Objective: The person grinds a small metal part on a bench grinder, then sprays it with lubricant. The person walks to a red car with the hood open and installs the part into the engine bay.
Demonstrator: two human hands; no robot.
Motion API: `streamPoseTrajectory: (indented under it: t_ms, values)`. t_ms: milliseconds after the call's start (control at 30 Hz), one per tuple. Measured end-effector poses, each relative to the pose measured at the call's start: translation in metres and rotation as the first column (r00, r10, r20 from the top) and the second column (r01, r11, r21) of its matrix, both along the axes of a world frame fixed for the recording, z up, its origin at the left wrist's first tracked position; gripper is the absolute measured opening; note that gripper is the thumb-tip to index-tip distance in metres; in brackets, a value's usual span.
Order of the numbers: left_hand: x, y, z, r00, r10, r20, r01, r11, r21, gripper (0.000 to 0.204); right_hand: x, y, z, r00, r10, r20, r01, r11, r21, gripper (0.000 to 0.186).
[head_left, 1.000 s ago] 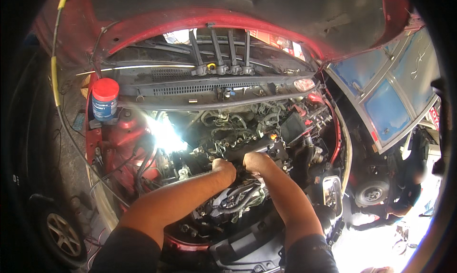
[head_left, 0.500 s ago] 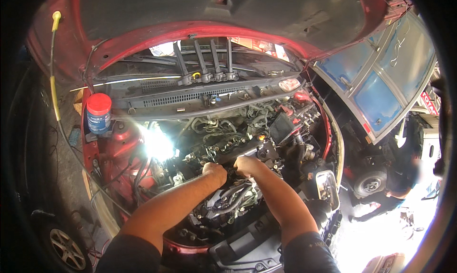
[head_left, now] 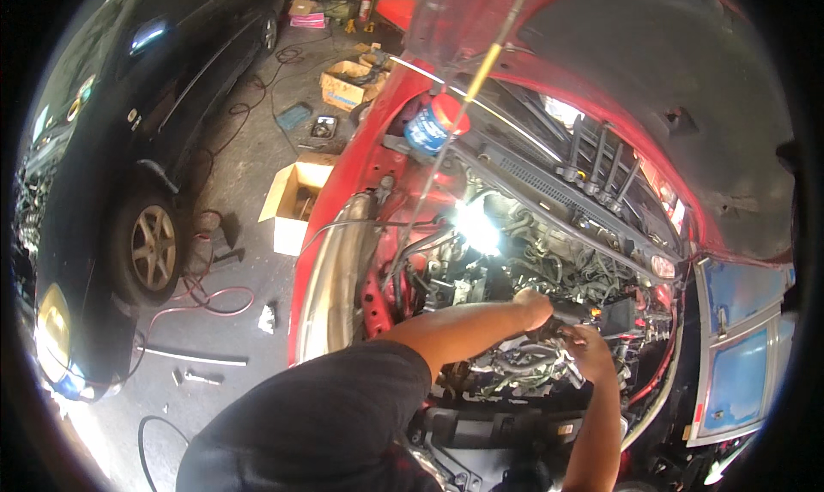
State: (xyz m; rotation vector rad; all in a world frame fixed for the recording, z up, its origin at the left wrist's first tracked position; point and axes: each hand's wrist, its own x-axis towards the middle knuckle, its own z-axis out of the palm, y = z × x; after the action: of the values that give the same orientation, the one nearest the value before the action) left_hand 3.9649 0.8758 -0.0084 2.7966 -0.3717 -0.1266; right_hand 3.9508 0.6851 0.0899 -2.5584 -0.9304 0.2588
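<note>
Both my arms reach into the engine bay of a red car with its hood (head_left: pixel 669 72) raised. My left hand (head_left: pixel 534 308) is closed over the engine (head_left: pixel 528 359), near its middle; the fingers hide whatever is in them. Just to the right and nearer to me, my right hand (head_left: pixel 588 351) has its fingers curled in at the engine, and what they grip is too small to make out. A bright work light (head_left: pixel 477 228) glares to the left of the hands. Several black ignition coils (head_left: pixel 592 159) stand in a row at the base of the windshield.
A blue tub with a red lid (head_left: pixel 429 128) sits on the left fender. In front of it passes a yellow-and-black cord (head_left: pixel 486 66). An open cardboard box (head_left: pixel 287 228), a metal bar (head_left: pixel 197 356) and hoses lie on the floor beside a black car (head_left: pixel 112 123). Blue panels (head_left: pixel 740 355) stand right.
My view has swung left, bringing the black car and floor into sight. My hands remain close together at the engine; the right hand now sits lower and nearer than the left.
</note>
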Motion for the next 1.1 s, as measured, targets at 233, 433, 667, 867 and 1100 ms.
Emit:
streamPoseTrajectory:
  t_ms: [233,433,667,867,1100]
  values:
    - [-0.214,0.104,0.037,0.842,0.212,0.496,0.132,0.811,-0.57,0.02,-0.115,0.054,0.109,0.999,0.051,-0.012,-0.051,0.999,-0.011,0.031]
    - [-0.52,0.19,-0.058,0.769,0.628,0.125,-0.402,0.626,-0.669,0.014,-0.221,0.161,0.107,0.891,0.45,-0.055,-0.407,0.847,0.342,0.032]
    - [-0.77,0.168,-0.209,-0.21,0.326,-0.922,-0.848,0.41,0.337,0.077,-0.403,0.297,-0.051,0.276,0.784,-0.556,-0.741,0.542,0.397,0.031]
    - [-0.816,0.192,-0.237,-0.159,-0.003,-0.987,-0.962,-0.226,0.156,0.081,-0.461,0.34,-0.143,-0.184,0.314,-0.932,-0.756,0.561,0.338,0.047]
    - [-0.868,0.304,-0.241,-0.135,-0.198,-0.971,-0.926,-0.323,0.195,0.091,-0.475,0.38,-0.264,0.292,-0.031,-0.956,-0.769,0.587,-0.254,0.05]
